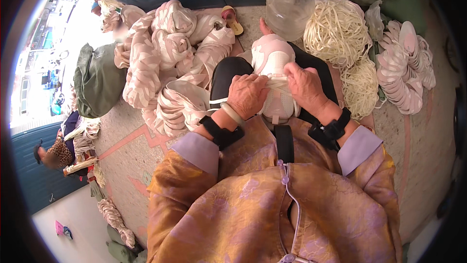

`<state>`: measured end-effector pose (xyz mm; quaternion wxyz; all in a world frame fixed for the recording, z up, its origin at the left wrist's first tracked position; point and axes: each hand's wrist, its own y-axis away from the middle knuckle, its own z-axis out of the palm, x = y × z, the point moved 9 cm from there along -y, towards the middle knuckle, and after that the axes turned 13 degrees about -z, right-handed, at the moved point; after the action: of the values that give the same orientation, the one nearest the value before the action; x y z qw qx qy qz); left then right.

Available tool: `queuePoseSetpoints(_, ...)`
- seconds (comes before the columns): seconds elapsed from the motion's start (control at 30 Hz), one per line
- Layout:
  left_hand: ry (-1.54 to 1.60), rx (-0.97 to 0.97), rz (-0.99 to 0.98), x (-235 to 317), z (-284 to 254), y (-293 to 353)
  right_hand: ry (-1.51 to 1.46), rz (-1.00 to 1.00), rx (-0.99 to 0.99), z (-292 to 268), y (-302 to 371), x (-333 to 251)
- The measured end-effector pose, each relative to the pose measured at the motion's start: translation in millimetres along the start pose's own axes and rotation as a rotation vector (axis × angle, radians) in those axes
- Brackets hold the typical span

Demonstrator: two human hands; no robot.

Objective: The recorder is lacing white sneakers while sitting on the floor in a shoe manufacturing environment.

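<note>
A pale pink and white shoe upper lies between my knees with its toe pointing away from me. White shoelace crosses its middle, and a loose strand trails out to the left over my dark trousers. My left hand is closed at the left edge of the upper, fingers bent around the lace. On the opposite edge, my right hand has its fingers curled and its thumb and forefinger pinched at the lace. The fingertips partly hide the eyelets.
Bundled pink and white shoe uppers heap at the left beside a dark green sack. Cream laces pile at the right, near stacked uppers. A clear jug and a sandal stand ahead. Another person is far left.
</note>
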<state>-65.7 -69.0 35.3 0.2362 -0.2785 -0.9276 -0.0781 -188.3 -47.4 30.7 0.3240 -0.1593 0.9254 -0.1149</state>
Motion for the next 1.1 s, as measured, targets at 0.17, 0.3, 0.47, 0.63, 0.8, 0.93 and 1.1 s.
queuePoseSetpoints(0.17, 0.009, -0.055, -0.023, 1, 6, -6, -0.029, 0.212, 0.014, 7, 12, 29)
queuePoseSetpoints(0.3, 0.024, -0.126, -0.111, -4, 12, -8, -0.082, 0.340, 0.003, 9, 17, 34)
queuePoseSetpoints(0.47, -0.042, -0.169, -0.185, -1, 13, -10, -0.171, 0.390, -0.038, 8, 17, 35)
queuePoseSetpoints(0.63, 0.036, -0.101, -0.162, -4, 7, -9, -0.138, 0.389, -0.024, 1, 11, 31)
queuePoseSetpoints(0.8, 0.124, -0.030, 0.092, 9, -21, 1, 0.041, 0.206, 0.105, -5, 14, 27)
queuePoseSetpoints(0.93, 0.246, -0.156, 0.028, -12, -54, 22, -0.107, 0.212, 0.117, -1, 19, 37)
queuePoseSetpoints(1.1, 0.350, -0.239, -0.202, -82, -87, 59, -0.391, 0.310, 0.107, 8, 27, 51)
